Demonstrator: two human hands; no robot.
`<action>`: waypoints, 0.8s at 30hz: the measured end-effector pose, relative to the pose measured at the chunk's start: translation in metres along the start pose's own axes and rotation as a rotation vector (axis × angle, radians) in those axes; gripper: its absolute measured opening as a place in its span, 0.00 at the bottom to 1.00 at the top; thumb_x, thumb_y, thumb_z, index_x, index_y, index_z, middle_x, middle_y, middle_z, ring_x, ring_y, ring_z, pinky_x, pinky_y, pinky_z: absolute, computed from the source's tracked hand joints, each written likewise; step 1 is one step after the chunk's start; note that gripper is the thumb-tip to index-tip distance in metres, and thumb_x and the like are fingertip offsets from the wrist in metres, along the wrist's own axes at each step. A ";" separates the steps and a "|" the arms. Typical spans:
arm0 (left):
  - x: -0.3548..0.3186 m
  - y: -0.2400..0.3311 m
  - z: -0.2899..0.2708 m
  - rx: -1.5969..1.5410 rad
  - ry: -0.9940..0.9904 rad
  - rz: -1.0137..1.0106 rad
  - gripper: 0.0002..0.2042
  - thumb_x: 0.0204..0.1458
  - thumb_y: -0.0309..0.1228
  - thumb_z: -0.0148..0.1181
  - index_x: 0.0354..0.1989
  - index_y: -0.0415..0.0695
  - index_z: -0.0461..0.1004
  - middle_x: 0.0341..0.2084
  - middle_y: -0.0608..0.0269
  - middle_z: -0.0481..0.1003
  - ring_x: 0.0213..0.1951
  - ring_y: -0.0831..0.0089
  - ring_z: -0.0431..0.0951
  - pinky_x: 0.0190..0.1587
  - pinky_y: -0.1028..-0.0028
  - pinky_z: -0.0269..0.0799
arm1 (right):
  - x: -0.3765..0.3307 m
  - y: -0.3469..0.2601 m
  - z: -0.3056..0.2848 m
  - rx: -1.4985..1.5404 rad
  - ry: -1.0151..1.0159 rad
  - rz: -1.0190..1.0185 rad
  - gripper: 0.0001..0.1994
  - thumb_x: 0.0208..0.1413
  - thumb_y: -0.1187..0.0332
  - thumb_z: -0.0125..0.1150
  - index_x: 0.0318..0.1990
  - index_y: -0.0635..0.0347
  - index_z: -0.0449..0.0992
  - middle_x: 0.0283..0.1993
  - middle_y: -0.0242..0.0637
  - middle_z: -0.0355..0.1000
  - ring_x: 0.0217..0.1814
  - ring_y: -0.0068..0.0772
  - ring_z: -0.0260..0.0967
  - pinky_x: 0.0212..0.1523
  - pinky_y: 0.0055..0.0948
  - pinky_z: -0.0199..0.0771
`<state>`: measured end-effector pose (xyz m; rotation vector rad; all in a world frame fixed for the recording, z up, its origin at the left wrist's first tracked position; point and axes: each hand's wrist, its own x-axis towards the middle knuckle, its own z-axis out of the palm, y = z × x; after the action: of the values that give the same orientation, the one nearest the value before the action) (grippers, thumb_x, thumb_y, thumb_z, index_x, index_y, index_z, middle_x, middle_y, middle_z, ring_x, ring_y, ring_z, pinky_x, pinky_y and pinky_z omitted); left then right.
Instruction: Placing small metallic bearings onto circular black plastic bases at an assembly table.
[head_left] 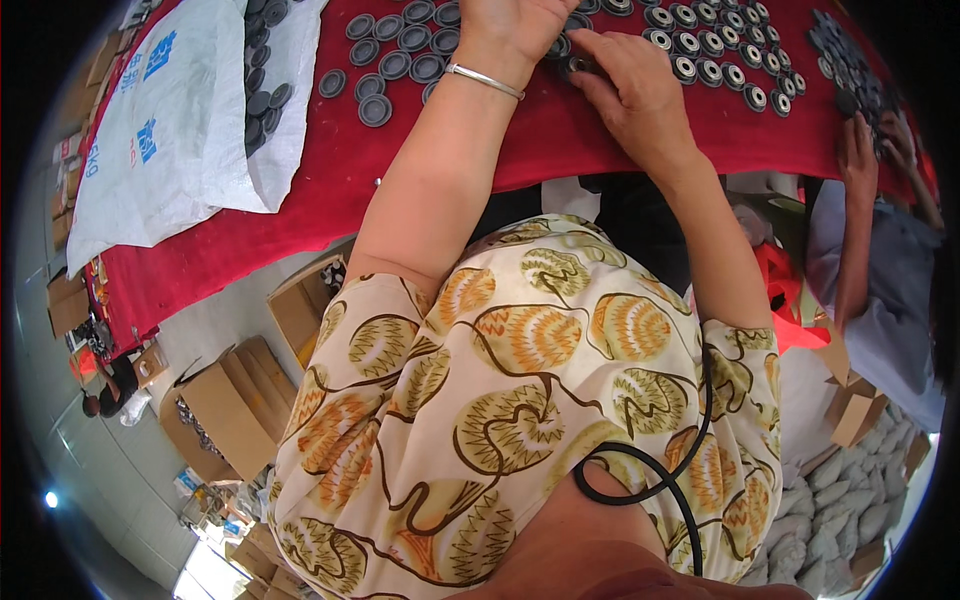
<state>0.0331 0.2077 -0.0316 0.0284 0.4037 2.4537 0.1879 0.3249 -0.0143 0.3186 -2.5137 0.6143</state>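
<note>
On the red-covered table, my left hand (520, 22) reaches over rows of round grey plastic caps (395, 65), and the top edge of the picture cuts off its fingers. My right hand (635, 88) is just to the right, with thumb and bent forefinger closed round the edge of a dark round cap (577, 64) lying on the cloth. Right of that hand, several caps carry a shiny metal ring (710, 72) in their middle. The caps on the left side show no metal ring. A silver bangle (485, 80) circles my left wrist.
A white woven sack (190, 130) with loose grey caps lies on the table's left. At the far right, a co-worker's hands (858, 145) are at a pile of dark parts (850, 60). Cardboard boxes (235, 405) stand on the floor at left; grey bags (840, 510) lie at lower right.
</note>
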 end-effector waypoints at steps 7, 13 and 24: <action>-0.004 -0.005 0.008 0.019 -0.029 -0.020 0.29 0.71 0.52 0.42 0.43 0.33 0.73 0.42 0.43 0.77 0.49 0.50 0.77 0.60 0.52 0.74 | -0.004 0.003 0.007 -0.049 0.021 -0.006 0.20 0.56 0.67 0.70 0.57 0.54 0.78 0.48 0.42 0.78 0.54 0.46 0.74 0.56 0.42 0.70; -0.006 -0.003 0.011 0.012 -0.034 -0.015 0.29 0.71 0.53 0.41 0.44 0.33 0.72 0.43 0.43 0.77 0.49 0.51 0.77 0.60 0.52 0.74 | -0.007 0.000 -0.005 -0.068 -0.112 0.096 0.21 0.55 0.69 0.69 0.57 0.54 0.77 0.50 0.40 0.78 0.56 0.45 0.73 0.58 0.41 0.69; -0.008 -0.007 0.014 0.027 -0.053 -0.025 0.28 0.71 0.51 0.42 0.44 0.32 0.72 0.43 0.44 0.77 0.49 0.51 0.78 0.60 0.52 0.74 | -0.023 -0.001 -0.026 -0.168 -0.042 0.098 0.22 0.57 0.69 0.68 0.61 0.52 0.76 0.60 0.37 0.76 0.67 0.41 0.69 0.66 0.42 0.63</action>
<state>0.0451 0.2114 -0.0198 0.0992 0.4119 2.4173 0.2193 0.3388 -0.0066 0.1484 -2.6128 0.4341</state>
